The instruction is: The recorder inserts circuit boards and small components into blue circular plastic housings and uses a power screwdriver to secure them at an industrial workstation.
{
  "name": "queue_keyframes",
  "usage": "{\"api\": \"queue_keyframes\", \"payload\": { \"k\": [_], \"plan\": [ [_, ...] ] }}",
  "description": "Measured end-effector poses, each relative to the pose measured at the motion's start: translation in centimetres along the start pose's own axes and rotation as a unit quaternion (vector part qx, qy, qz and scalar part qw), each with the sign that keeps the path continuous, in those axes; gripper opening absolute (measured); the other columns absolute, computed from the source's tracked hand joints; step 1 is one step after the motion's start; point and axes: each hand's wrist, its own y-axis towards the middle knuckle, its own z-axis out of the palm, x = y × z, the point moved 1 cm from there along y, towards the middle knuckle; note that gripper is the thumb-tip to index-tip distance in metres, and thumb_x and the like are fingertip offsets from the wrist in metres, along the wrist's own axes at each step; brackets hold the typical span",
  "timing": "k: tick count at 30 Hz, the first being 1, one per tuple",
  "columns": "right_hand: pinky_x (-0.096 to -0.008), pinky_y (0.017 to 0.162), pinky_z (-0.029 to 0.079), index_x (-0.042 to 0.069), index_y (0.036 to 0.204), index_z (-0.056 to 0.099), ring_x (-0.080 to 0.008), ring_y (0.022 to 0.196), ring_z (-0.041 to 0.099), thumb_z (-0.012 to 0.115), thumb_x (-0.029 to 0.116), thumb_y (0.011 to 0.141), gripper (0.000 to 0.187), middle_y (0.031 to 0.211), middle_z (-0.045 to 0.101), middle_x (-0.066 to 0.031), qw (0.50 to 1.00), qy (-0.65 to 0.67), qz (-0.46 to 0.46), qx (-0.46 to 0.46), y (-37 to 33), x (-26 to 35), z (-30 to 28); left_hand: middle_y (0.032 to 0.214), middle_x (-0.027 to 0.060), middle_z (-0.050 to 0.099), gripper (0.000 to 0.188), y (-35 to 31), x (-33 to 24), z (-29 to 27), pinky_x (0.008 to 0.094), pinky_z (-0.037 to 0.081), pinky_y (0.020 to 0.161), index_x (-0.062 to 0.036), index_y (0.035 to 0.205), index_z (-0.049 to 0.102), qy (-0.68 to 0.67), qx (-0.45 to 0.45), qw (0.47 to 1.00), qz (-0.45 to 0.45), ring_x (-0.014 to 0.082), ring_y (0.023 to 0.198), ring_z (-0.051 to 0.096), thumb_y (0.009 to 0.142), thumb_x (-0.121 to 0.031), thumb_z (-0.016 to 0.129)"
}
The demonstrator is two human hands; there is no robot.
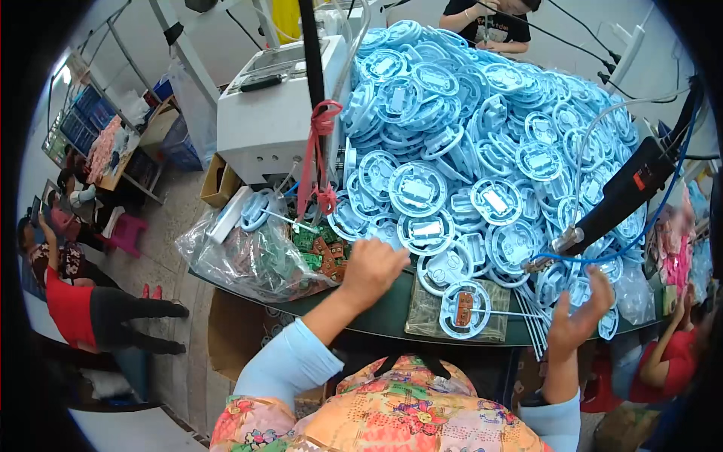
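In front of me a light-blue round plastic housing (444, 320) lies on a taped flat block (497, 325), with a brown circuit board (465, 307) in its middle. A thin pale rod (504, 313) reaches from it to the right. My left hand (374, 273) is closed with bent fingers beside the loose circuit boards (325, 256); anything in the fingertips is hidden. My right hand (578, 313) is raised with fingers apart, near a bundle of thin metal rods (533, 325) and below a hanging black power screwdriver (640, 184).
A tall heap of blue housings (489, 151) covers most of the bench. A white machine (275, 105) stands at the back left, above a clear plastic bag (260, 260). A black strap with red ties (324, 120) hangs there. Other people work around the bench.
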Motion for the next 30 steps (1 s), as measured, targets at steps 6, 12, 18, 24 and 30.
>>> {"api": "queue_keyframes", "payload": {
  "k": [6,12,18,24,30],
  "plan": [
    [-0.0437,0.085,0.047,0.002,0.115,0.058,-0.0356,0.098,0.059,0.070,0.000,0.073,0.044,0.110,0.060,-0.0174,0.960,0.129,0.060,0.243,-6.4,3.5,1.4,0.086,0.0107,0.064,0.035,3.5,3.1,-2.1,0.0433,0.049,0.071,-0.0051,0.095,0.065,-0.050,-0.009,0.970,-0.236,0.0326,0.082,0.063,0.077,-0.033,0.078],
    [-0.0432,0.081,0.047,0.005,0.113,0.060,-0.0344,0.096,0.058,0.073,0.007,0.074,0.041,0.109,0.059,-0.0136,0.927,0.113,0.063,0.352,-7.9,4.5,3.8,0.090,0.0137,0.068,0.042,2.3,4.3,0.3,0.0434,0.051,0.071,-0.0035,0.091,0.062,-0.032,0.137,0.939,-0.314,0.0341,0.083,0.066,0.072,-0.036,0.082],
    [-0.0430,0.080,0.046,0.003,0.114,0.060,-0.0341,0.097,0.057,0.081,0.020,0.070,0.052,0.112,0.057,-0.0150,0.918,0.123,0.075,0.369,-7.1,5.1,3.8,0.108,0.0162,0.065,0.057,4.0,2.8,0.5,0.0434,0.051,0.084,-0.0029,0.110,0.061,-0.020,0.172,0.928,-0.330,0.0341,0.102,0.063,0.070,-0.037,0.082],
    [-0.0430,0.079,0.046,0.003,0.115,0.059,-0.0343,0.097,0.057,0.082,0.022,0.070,0.054,0.113,0.056,-0.0157,0.921,0.111,0.060,0.369,-7.6,5.3,3.8,0.113,0.0159,0.060,0.051,5.0,3.9,0.3,0.0445,0.051,0.085,-0.0023,0.110,0.060,-0.012,0.216,0.915,-0.341,0.0362,0.102,0.062,0.070,-0.027,0.078],
    [-0.0428,0.082,0.048,0.003,0.114,0.059,-0.0349,0.098,0.058,0.081,0.020,0.072,0.050,0.114,0.056,-0.0167,0.917,0.111,0.084,0.373,-8.0,5.2,3.7,0.103,0.0164,0.064,0.041,5.2,3.4,-3.1,0.0452,0.051,0.075,-0.0077,0.108,0.055,-0.023,0.114,0.942,-0.314,0.0367,0.091,0.064,0.073,-0.017,0.075]
  ]
}}
